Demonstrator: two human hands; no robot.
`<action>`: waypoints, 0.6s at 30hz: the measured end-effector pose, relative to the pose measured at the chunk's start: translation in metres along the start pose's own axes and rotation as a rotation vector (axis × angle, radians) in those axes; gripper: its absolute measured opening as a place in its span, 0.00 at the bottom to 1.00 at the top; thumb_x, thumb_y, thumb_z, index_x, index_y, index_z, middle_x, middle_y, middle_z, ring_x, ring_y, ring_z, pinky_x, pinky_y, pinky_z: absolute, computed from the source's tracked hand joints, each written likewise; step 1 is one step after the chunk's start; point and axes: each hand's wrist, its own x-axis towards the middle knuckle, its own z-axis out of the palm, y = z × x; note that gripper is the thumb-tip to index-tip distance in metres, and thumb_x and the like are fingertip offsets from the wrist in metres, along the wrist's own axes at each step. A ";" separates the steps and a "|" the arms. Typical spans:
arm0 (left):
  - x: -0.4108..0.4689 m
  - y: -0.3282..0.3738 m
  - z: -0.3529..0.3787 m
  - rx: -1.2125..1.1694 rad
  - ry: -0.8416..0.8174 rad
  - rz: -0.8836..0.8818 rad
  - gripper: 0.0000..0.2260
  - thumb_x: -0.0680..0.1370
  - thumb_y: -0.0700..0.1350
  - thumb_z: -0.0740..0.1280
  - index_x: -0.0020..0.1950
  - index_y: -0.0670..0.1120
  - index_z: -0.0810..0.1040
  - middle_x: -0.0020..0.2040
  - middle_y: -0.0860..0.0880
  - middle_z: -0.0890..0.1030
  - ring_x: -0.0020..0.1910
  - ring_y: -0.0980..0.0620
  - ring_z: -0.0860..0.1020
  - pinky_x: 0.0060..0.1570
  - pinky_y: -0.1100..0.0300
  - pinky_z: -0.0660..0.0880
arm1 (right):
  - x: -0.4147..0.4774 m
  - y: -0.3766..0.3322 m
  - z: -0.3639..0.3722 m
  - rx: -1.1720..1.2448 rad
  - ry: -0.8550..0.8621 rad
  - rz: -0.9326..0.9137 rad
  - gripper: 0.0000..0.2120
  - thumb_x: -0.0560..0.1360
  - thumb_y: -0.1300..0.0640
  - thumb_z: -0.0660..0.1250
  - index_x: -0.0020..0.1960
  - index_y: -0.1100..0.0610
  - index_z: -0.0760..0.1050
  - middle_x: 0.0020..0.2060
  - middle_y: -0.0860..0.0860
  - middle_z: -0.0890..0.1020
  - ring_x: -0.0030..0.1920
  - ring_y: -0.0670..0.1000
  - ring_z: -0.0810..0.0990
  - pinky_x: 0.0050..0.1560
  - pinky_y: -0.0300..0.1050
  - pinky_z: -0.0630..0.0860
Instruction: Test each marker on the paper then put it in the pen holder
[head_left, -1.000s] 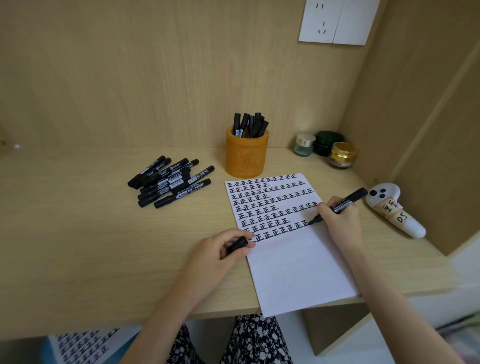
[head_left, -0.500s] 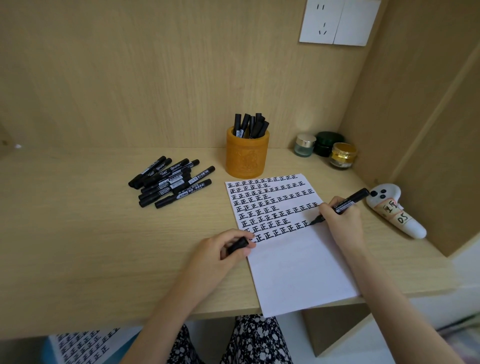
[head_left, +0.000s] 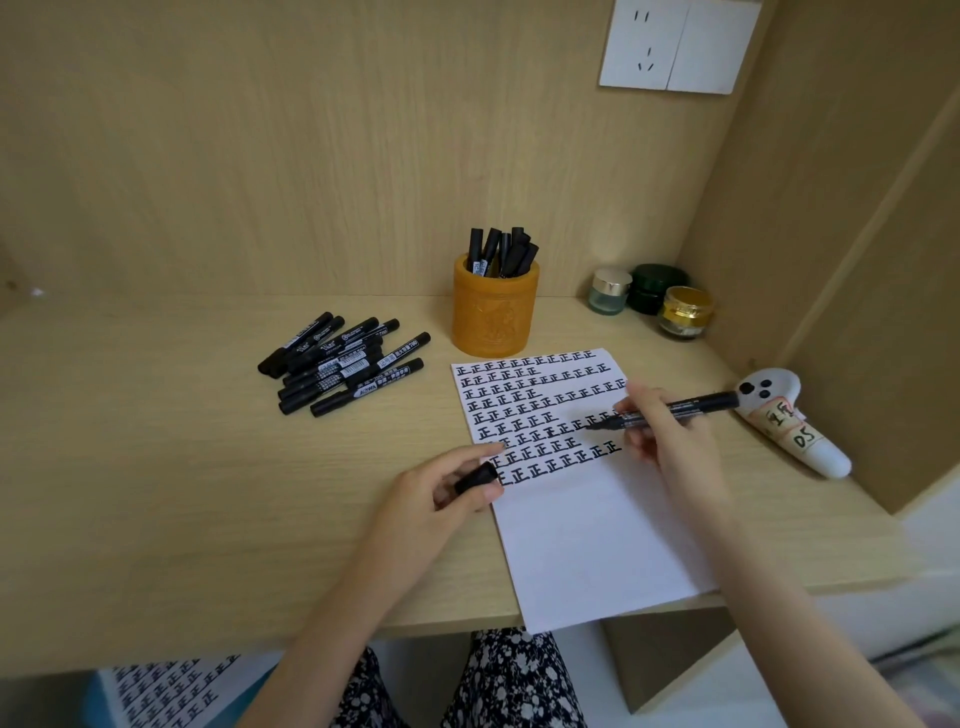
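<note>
A black marker (head_left: 675, 409) is gripped in the curled fingers of the right hand (head_left: 662, 436), with its uncapped tip pointed left over the rows of black characters on the sheet of paper (head_left: 587, 545); whether the tip touches the sheet cannot be told. The marker's cap (head_left: 477, 478) is pinched between the thumb and fingers of the left hand (head_left: 436, 491), which is set at the left edge of the paper. The upper half of the sheet is filled with written rows, while the lower half is left blank and its near corner is hung over the edge of the desk (head_left: 156, 467). Just behind the paper, an orange pen holder (head_left: 496, 317) is stood upright, and several capped markers (head_left: 501, 252) are held in it. A pile of black markers (head_left: 343, 364) is laid on the desk to the left of the holder. Three small jars (head_left: 657, 291) are grouped in the far right corner, and a white controller (head_left: 789, 426) is laid near the right wall.
</note>
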 end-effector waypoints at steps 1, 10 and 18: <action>0.000 0.001 0.000 -0.022 0.013 -0.001 0.16 0.73 0.48 0.71 0.58 0.63 0.75 0.49 0.58 0.83 0.47 0.58 0.81 0.52 0.59 0.77 | -0.003 -0.002 0.005 0.015 -0.024 0.018 0.11 0.76 0.54 0.68 0.38 0.57 0.74 0.22 0.46 0.72 0.25 0.47 0.69 0.28 0.37 0.64; 0.004 0.013 -0.003 -0.141 0.098 -0.060 0.10 0.70 0.45 0.74 0.48 0.49 0.76 0.45 0.55 0.84 0.45 0.59 0.81 0.50 0.64 0.76 | -0.025 -0.011 0.049 0.091 -0.135 0.030 0.19 0.74 0.62 0.70 0.30 0.56 0.64 0.19 0.46 0.63 0.20 0.46 0.59 0.22 0.36 0.57; 0.004 0.019 -0.004 -0.164 0.121 -0.058 0.10 0.70 0.42 0.74 0.47 0.48 0.77 0.45 0.55 0.83 0.44 0.61 0.81 0.46 0.71 0.74 | -0.034 -0.012 0.065 0.075 -0.150 -0.011 0.20 0.75 0.65 0.68 0.29 0.57 0.65 0.19 0.47 0.64 0.20 0.46 0.61 0.23 0.36 0.60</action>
